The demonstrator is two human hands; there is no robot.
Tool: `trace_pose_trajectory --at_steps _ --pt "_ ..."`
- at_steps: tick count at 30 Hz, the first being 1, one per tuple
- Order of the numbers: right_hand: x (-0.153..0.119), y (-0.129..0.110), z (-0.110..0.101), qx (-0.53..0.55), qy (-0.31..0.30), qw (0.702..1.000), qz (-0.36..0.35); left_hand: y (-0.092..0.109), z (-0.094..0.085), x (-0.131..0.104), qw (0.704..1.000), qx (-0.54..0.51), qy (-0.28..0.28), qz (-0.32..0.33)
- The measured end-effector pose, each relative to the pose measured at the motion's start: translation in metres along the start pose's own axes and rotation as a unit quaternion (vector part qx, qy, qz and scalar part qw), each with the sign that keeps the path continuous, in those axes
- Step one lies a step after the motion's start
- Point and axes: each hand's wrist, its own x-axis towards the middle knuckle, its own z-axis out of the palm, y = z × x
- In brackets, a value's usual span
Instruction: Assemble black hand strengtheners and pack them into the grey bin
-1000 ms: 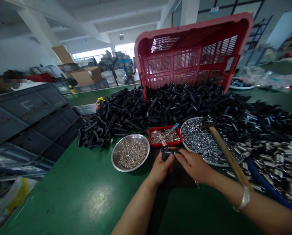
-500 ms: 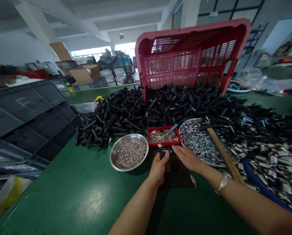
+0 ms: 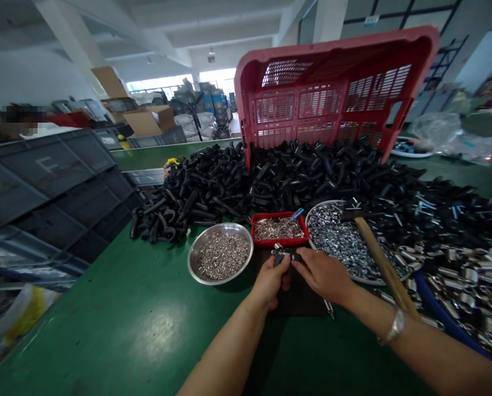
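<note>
Right hand (image 3: pixel 327 276) brought back to the small dark piece (image 3: pixel 278 258), from which it was held off, open, a moment earlier; the piece is now met from both sides. Piece held over the dark mat (image 3: pixel 298 297), near the red tray (image 3: pixel 282 242). Left hand (image 3: pixel 268 284) closed around it, thumb on top. Right fingers bent nearly shut at its end; grip or mere touch cannot be told. Underside hidden by fingers.

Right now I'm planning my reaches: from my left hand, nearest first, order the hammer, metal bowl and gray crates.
From the left hand, in the head view:
1. Metal bowl, just to its left.
2. Hammer, past the right hand.
3. Gray crates, stacked at far left.
</note>
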Motion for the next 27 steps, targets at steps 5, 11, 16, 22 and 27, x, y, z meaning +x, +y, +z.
trace_pose_trajectory --at_steps 5,11,16,22,27 --pt "-0.007 0.001 -0.005 0.072 -0.046 0.996 0.038 0.001 0.003 -0.002 1.0 -0.006 -0.016 -0.006" --pt "-0.012 0.004 0.011 0.297 -0.154 0.928 0.162 -0.007 -0.003 0.001 0.978 0.183 0.04 0.093" --pt "-0.014 0.01 0.003 0.191 -0.148 0.965 0.099 -0.006 -0.01 -0.001 0.885 0.423 0.061 0.185" --pt "0.003 0.026 -0.011 -0.119 -0.023 0.974 -0.192 0.011 -0.014 0.008 0.707 0.688 -0.027 0.165" --pt "0.013 0.035 0.003 -0.208 -0.067 0.959 -0.181 0.018 -0.008 0.006 0.565 0.796 -0.006 0.216"
